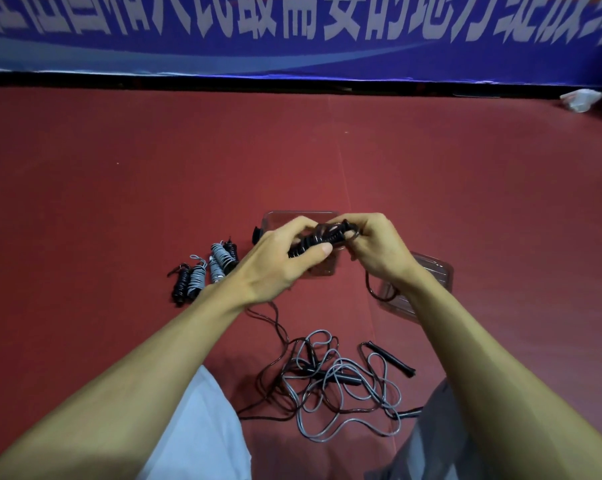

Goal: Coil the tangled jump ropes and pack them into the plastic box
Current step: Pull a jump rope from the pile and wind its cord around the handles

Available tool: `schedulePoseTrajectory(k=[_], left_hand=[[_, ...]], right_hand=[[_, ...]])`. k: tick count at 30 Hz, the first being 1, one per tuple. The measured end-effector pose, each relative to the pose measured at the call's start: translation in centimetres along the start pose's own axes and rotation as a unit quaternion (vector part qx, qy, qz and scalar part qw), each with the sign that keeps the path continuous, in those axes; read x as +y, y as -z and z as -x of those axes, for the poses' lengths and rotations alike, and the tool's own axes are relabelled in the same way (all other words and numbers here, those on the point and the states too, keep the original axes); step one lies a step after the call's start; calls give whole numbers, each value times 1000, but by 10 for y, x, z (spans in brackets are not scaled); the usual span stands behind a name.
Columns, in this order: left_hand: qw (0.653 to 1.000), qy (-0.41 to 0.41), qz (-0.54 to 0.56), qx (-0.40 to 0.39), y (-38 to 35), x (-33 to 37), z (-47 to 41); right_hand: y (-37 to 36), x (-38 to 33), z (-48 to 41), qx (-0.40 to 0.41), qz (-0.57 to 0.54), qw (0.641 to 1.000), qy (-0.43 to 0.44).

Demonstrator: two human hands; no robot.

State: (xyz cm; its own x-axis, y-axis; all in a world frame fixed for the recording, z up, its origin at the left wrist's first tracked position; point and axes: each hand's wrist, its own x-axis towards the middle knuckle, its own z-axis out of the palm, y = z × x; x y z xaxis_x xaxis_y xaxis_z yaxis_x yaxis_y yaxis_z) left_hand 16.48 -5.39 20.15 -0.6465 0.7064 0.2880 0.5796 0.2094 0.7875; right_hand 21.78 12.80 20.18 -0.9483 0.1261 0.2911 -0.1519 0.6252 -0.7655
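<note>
Head camera: hands close together, left hand point(278, 261) and right hand point(382, 251) both clamped on a wound black jump rope point(318, 240). The plastic box point(292, 214) sits just beyond them, finished coils point(206, 271) lie left of the left hand, and tangled ropes point(337, 386) lie below the wrists.

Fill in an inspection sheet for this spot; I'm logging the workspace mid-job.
Surface: red floor.
Job's things: black rope, partly wound, held above the clear box; coiled ropes lying left of the box; tangle of black and grey ropes near the knees.
Clutter: clear piece right of the box, perhaps its lid; white scrap by the far wall.
Grips: left hand grips the rope's wound part; right hand pinches its end.
Cables: nothing seen.
Surroundings: blue banner with white characters along the wall.
</note>
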Motion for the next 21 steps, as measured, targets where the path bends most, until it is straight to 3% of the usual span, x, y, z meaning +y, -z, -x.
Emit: schedulePoseTrajectory(k=[4, 7, 11, 17, 21], left_hand=[[993, 25, 110, 30, 2, -6, -5], [994, 18, 75, 74, 3, -4, -8], [988, 70, 31, 132, 8, -14, -12], [980, 116, -102, 122, 12, -21, -10], [974, 126, -161, 98, 11, -23, -8]], right_hand=[[-6, -7, 0, -8, 52, 998, 24], [-9, -5, 1, -49, 83, 995, -2], [-7, -2, 2, -102, 89, 988, -69], [-1, 0, 2, -159, 82, 972, -155], [3, -3, 4, -171, 72, 968, -169]])
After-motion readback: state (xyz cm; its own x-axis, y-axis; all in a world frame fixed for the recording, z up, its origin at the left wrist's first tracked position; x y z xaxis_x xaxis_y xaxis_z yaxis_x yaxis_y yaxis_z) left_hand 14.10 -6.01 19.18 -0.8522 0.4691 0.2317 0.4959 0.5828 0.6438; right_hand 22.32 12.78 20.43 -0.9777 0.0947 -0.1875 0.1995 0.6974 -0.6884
